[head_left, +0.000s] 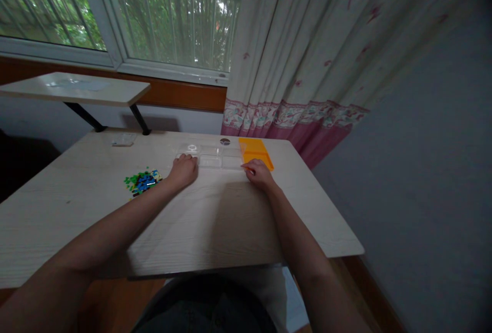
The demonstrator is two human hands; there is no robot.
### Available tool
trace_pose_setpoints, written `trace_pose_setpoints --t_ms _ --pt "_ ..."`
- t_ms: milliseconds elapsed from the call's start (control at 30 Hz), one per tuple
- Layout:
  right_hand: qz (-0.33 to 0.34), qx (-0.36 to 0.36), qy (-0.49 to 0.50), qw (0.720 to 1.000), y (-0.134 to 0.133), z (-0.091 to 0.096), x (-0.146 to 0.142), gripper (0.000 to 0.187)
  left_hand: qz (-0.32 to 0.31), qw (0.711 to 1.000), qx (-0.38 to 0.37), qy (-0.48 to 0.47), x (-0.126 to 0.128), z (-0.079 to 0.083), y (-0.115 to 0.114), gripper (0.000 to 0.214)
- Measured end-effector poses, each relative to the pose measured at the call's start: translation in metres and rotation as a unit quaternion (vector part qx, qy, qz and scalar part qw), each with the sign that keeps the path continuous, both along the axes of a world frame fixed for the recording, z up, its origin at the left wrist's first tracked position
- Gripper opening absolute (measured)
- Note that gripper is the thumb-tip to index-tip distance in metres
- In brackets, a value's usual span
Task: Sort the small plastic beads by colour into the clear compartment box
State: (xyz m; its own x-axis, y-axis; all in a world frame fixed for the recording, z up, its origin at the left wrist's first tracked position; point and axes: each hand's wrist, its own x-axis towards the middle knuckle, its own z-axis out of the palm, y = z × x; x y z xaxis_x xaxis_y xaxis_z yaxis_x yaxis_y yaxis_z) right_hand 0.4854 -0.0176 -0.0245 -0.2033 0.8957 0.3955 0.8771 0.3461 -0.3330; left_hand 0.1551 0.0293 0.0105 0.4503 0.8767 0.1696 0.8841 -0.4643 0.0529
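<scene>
A clear plastic tray [215, 157] with several compartments lies near the far edge of the pale wooden table [215, 215]. My left hand [184, 169] rests with fingers curled against the tray's left end. My right hand [258, 173] is closed at the tray's right end, beside an orange flat tray [255, 151]. Whether either hand grips the clear tray or only touches it is unclear. A pile of small green, blue and black pieces [143, 181] lies on the table to the left of my left hand.
A small clear lid [123, 140] and a dark round disc [225, 141] lie near the far edge. A raised shelf [77, 88] stands at the back left under the window. A curtain [307, 56] hangs behind; the table's right edge drops off by a grey wall.
</scene>
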Motion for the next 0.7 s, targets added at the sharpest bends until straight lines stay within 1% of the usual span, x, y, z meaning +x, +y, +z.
trace_pose_setpoints --t_ms 133,233,300,367,400,467,567,600,700 --pt "-0.001 -0.005 -0.003 1.000 0.001 -0.001 0.001 0.028 -0.010 1.000 -0.005 -0.002 -0.001 0.000 0.000 0.040" --pt "-0.001 -0.007 0.000 1.000 0.001 -0.002 0.002 0.029 -0.022 1.000 0.005 -0.004 -0.006 0.002 0.002 0.040" --pt "0.000 -0.006 0.002 1.000 0.001 -0.002 0.002 0.029 -0.036 0.999 0.026 -0.014 -0.013 0.006 0.006 0.040" --pt "-0.001 -0.005 0.003 1.000 0.001 -0.001 0.002 0.029 -0.042 0.997 0.053 -0.031 -0.026 0.011 0.015 0.042" --pt "-0.001 -0.006 0.003 1.000 0.001 -0.001 0.002 0.029 -0.037 0.997 0.064 -0.035 -0.035 0.013 0.020 0.043" --pt "0.002 -0.010 0.003 1.000 0.001 0.000 0.002 0.029 -0.006 0.995 0.089 -0.033 -0.058 0.018 0.034 0.044" --pt "0.003 -0.009 0.003 1.000 0.001 0.000 0.001 0.029 0.081 0.991 0.104 -0.011 -0.100 0.024 0.053 0.045" --pt "0.002 -0.007 0.003 1.000 0.001 0.000 0.001 0.029 0.099 0.990 0.104 -0.006 -0.115 0.026 0.058 0.044" --pt "0.000 -0.005 0.002 1.000 0.000 0.000 0.001 0.029 0.125 0.989 0.081 -0.013 -0.157 0.031 0.070 0.043"
